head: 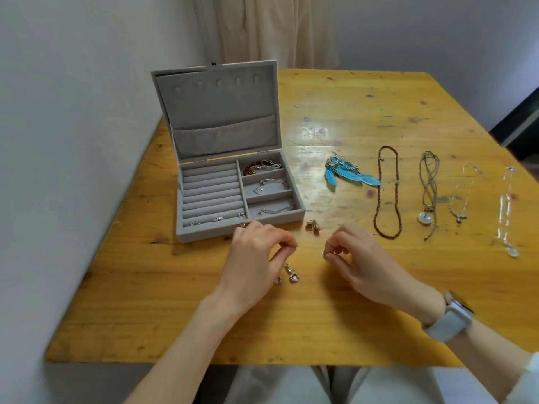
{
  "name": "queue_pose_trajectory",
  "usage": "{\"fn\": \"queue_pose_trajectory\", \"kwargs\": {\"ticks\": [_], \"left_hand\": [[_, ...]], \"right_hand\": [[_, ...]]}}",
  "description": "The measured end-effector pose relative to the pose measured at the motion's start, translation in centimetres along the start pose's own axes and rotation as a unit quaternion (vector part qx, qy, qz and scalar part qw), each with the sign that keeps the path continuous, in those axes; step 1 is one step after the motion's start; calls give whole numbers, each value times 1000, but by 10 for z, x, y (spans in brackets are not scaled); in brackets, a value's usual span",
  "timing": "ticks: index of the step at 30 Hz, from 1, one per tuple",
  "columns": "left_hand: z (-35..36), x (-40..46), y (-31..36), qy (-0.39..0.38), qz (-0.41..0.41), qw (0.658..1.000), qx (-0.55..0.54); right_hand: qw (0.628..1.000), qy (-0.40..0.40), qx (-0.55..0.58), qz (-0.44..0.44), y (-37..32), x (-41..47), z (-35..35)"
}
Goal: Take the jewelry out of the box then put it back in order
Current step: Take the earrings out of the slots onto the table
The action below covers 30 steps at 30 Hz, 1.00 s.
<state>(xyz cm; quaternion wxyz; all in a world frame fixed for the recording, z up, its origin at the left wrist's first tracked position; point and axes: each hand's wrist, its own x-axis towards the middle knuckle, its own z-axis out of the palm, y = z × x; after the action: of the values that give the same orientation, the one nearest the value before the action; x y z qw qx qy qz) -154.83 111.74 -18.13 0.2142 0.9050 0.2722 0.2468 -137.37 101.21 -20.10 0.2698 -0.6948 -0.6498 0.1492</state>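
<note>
A grey velvet jewelry box [186, 232] stands open at the table's left, with bracelets in its right compartments and small earrings [217, 219] in the front ring roll. My left hand [256, 252] pinches a dangling silver earring [291, 274] just in front of the box. My right hand [358, 258] pinches a small thin metal piece [328, 255] between thumb and fingers. A small bronze earring [313, 225] lies between the hands and the box. Blue feather earrings [347, 173], a brown bead necklace [388, 193], a cord pendant necklace [428, 188] and clear chains [507, 205] lie to the right.
The yellow wooden table [291, 325] stands against a white wall on the left. A cream curtain [277, 27] hangs behind it. I wear a watch [452, 316] on my right wrist. Bare wood lies in front of my hands.
</note>
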Motion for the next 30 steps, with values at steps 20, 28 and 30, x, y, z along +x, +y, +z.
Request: {"fn": "queue_pose_trajectory", "kwargs": {"ticks": [20,28,30], "left_hand": [[47,0,35,-62,-40,996,42],[48,0,35,-68,-46,996,44],[49,0,35,-67,-47,996,40]], "right_hand": [[997,71,-27,19,25,-26,6],[998,51,-23,28,22,-26,4],[998,54,-20,29,21,-26,4]]}}
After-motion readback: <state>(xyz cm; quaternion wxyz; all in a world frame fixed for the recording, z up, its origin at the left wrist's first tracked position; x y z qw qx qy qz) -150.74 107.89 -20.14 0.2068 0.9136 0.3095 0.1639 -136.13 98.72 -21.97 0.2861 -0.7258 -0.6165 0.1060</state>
